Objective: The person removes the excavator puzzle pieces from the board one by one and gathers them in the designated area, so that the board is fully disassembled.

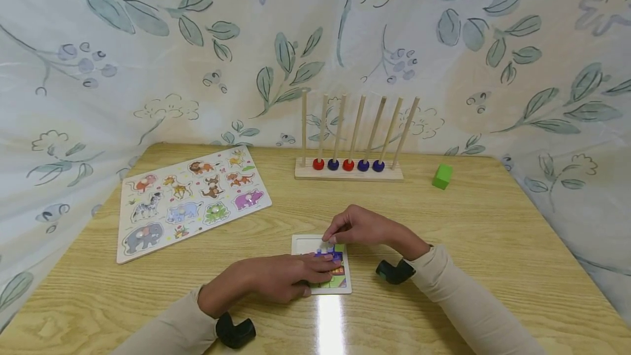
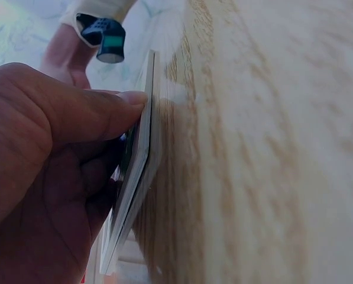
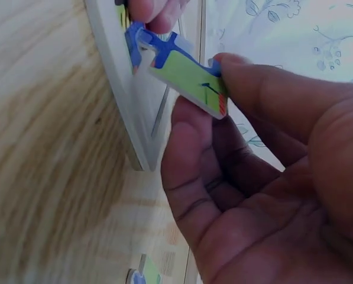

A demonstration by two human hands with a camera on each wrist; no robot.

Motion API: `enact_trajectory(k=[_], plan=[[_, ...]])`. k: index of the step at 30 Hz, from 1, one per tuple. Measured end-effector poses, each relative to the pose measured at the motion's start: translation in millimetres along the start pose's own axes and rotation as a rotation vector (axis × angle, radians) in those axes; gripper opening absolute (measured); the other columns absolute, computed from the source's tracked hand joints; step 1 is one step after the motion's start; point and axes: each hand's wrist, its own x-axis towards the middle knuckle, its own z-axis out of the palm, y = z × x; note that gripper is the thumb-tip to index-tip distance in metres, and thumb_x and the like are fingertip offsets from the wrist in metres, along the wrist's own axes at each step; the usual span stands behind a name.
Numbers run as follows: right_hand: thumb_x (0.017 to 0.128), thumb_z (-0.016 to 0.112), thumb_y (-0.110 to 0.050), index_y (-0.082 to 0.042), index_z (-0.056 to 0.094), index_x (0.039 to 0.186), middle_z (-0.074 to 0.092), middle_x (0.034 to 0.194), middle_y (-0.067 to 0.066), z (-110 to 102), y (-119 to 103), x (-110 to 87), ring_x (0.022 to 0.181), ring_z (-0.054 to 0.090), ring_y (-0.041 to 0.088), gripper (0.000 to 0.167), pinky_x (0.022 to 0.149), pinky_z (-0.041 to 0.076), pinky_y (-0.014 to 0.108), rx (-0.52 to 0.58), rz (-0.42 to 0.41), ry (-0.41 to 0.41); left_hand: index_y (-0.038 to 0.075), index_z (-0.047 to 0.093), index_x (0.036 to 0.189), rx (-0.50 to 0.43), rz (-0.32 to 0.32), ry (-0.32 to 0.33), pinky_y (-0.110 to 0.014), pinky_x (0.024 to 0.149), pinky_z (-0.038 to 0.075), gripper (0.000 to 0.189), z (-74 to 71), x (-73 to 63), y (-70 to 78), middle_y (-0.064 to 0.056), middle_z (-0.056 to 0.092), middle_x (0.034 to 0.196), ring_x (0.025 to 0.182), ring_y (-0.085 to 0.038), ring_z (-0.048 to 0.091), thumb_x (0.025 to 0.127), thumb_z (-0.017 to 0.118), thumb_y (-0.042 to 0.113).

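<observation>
My left hand point(image 1: 283, 277) lies flat over a small jigsaw puzzle in a white-framed tray point(image 1: 349, 284), its fingers extended across colourful pieces. In the left wrist view, the thumb point(image 2: 114, 112) rests at the tray's edge point(image 2: 142, 142). From the right, my right hand point(image 1: 367, 226) pinches a jigsaw piece point(image 3: 191, 80) between thumb and fingers. That piece is green with a blue knobbed edge, tilted above the tray's bare upper part, close to blue pieces point(image 3: 133, 44) under the left fingertips. The left hand hides much of the puzzle.
An animal peg puzzle board point(image 1: 192, 221) lies at the left. At the back stands a wooden rack point(image 1: 345, 176) of upright rods with red and blue beads low on several. A green block point(image 1: 442, 176) sits back right. Floral cloth point(image 1: 296, 26) hangs behind the wooden table point(image 1: 468, 223).
</observation>
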Motion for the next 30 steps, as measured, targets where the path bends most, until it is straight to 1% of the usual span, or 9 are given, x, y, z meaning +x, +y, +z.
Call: enact_trajectory(k=[5, 10, 16, 21, 24, 27, 30], plan=[[0.092, 0.063, 0.002, 0.0, 0.074, 0.105, 0.072, 0.099, 0.004, -0.7, 0.7, -1.2, 0.088, 0.064, 0.009, 0.017, 0.078, 0.052, 0.025, -0.03, -0.004, 0.0, 0.005, 0.04, 0.148, 0.005, 0.005, 0.001, -0.032, 0.115, 0.021, 0.053, -0.2, 0.6, -0.1, -0.004, 0.025, 0.158, 0.145, -0.019, 0.018, 0.097, 0.053, 0.001], [0.092, 0.062, 0.002, 0.0, 0.074, 0.106, 0.072, 0.1, 0.005, -4.4, 2.3, -5.1, 0.089, 0.063, 0.01, 0.018, 0.079, 0.053, 0.026, -0.066, -0.023, 0.032, 0.006, 0.04, 0.148, 0.008, 0.007, -0.001, -0.032, 0.115, 0.02, 0.053, -0.5, 1.1, 0.6, -0.005, 0.026, 0.158, 0.145, -0.02, 0.018, 0.097, 0.053, 0.002], [0.093, 0.062, 0.0, -0.001, 0.073, 0.108, 0.07, 0.1, 0.003, -12.3, 1.3, -14.4, 0.089, 0.062, 0.011, 0.018, 0.081, 0.052, 0.026, -0.088, 0.02, 0.079, 0.007, 0.04, 0.149, 0.002, 0.001, -0.006, -0.032, 0.115, 0.021, 0.052, -0.7, 0.8, 1.6, -0.003, 0.025, 0.158, 0.145, -0.019, 0.018, 0.098, 0.052, 0.002], [0.093, 0.063, -0.002, -0.001, 0.073, 0.103, 0.07, 0.098, 0.001, -20.1, 4.0, -22.5, 0.084, 0.061, 0.013, 0.015, 0.076, 0.052, 0.027, -0.115, 0.038, 0.102, 0.006, 0.039, 0.149, 0.0, 0.004, -0.005, -0.032, 0.115, 0.021, 0.053, -0.8, 0.0, 2.0, -0.003, 0.025, 0.159, 0.145, -0.02, 0.018, 0.097, 0.052, 0.001], [0.093, 0.063, -0.001, 0.0, 0.073, 0.103, 0.071, 0.099, 0.004, -25.7, 6.2, -28.3, 0.085, 0.062, 0.014, 0.015, 0.076, 0.053, 0.027, -0.118, 0.031, 0.114, 0.006, 0.039, 0.149, 0.002, 0.006, -0.003, -0.032, 0.115, 0.021, 0.053, -1.1, -0.1, 1.9, -0.004, 0.024, 0.159, 0.145, -0.021, 0.018, 0.098, 0.052, 0.001], [0.093, 0.062, 0.0, 0.002, 0.072, 0.104, 0.071, 0.102, 0.009, -31.3, 8.3, -34.2, 0.09, 0.064, 0.016, 0.015, 0.08, 0.053, 0.027, -0.119, 0.022, 0.116, 0.006, 0.039, 0.149, 0.001, 0.009, -0.004, -0.033, 0.115, 0.019, 0.053, -0.9, 0.0, 1.7, -0.005, 0.023, 0.159, 0.145, -0.022, 0.017, 0.098, 0.051, 0.002], [0.093, 0.061, 0.001, 0.004, 0.071, 0.105, 0.07, 0.103, 0.012, -36.4, 10.3, -39.8, 0.092, 0.064, 0.016, 0.016, 0.082, 0.053, 0.027, -0.126, 0.032, 0.111, 0.006, 0.038, 0.149, 0.0, 0.01, -0.006, -0.033, 0.115, 0.019, 0.052, -0.9, -0.2, 1.4, -0.005, 0.022, 0.159, 0.145, -0.023, 0.017, 0.098, 0.051, 0.002]])
